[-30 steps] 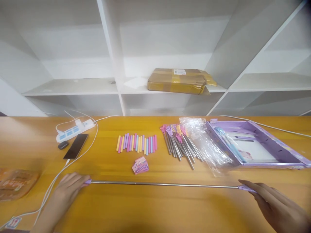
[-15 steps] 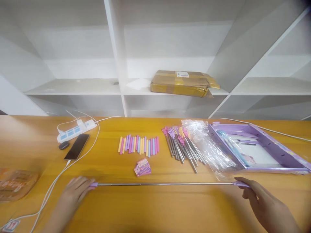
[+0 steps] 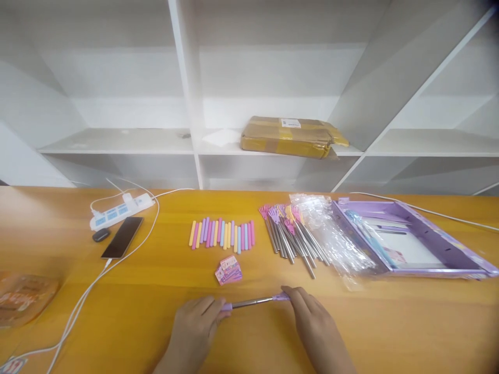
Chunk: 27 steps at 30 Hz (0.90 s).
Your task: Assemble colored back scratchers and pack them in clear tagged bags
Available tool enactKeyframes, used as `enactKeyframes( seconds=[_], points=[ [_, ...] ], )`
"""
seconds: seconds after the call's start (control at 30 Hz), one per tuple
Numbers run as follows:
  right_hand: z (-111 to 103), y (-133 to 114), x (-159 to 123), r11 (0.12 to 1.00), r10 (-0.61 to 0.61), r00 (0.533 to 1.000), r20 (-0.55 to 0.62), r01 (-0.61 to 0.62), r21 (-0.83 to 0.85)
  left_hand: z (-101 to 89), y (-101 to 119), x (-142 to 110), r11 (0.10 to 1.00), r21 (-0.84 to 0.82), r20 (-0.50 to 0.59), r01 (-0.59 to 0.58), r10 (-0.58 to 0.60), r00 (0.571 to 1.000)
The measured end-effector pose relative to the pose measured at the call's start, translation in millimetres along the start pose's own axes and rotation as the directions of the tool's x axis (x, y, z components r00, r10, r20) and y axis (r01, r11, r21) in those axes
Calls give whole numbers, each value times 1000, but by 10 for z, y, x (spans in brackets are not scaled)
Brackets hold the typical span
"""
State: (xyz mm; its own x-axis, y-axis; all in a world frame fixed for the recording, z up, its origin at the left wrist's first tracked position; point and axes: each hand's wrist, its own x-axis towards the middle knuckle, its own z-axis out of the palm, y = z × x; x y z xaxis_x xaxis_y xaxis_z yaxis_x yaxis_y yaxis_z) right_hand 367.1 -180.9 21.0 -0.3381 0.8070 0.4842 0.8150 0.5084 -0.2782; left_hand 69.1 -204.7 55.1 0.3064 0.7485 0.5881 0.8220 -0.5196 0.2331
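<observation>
Between my hands is a telescopic back scratcher (image 3: 251,302), its metal rod mostly collapsed. My left hand (image 3: 197,324) is closed around its purple handle. The purple scratcher end sits in the fingers of my right hand (image 3: 314,322), which are closed on it. Just beyond lies a small stack of pink printed cards (image 3: 228,270). Farther back, a row of coloured handle sleeves (image 3: 222,234) in yellow, pink, purple and blue lies side by side. To their right is a pile of back scratchers (image 3: 292,234) with metal rods and pink, purple and yellow hand-shaped heads.
Clear plastic bags (image 3: 335,239) lie against a purple box (image 3: 440,271) on the right. At the left are a phone (image 3: 122,238), a power strip (image 3: 122,210), white cables (image 3: 83,301) and an orange packet (image 3: 27,298). A taped carton (image 3: 288,137) rests on the shelf behind.
My hands have come together from far apart, and the back scratcher's rod has shortened from fully stretched to mostly collapsed. Both hands still hold its ends.
</observation>
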Motion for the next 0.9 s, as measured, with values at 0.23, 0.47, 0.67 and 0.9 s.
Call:
enactKeyframes(
  seconds=[0.23,0.47,0.67,0.9],
  points=[
    [167,-36,-125,984,-142,985,94,152,-98,-58,-105,78,988,63,67,-141,137,988],
    [235,-121,-127,979,-202,972,122,203,1,-70,-406,3,990,-68,141,-120,129,982],
    [226,-260,-7,983,-185,973,135,180,45,-94,-480,-208,989,-132,125,-64,81,989],
    [247,-163,45,981,-191,979,71,187,57,-42,-381,-254,993,-65,72,-101,106,992]
  ],
)
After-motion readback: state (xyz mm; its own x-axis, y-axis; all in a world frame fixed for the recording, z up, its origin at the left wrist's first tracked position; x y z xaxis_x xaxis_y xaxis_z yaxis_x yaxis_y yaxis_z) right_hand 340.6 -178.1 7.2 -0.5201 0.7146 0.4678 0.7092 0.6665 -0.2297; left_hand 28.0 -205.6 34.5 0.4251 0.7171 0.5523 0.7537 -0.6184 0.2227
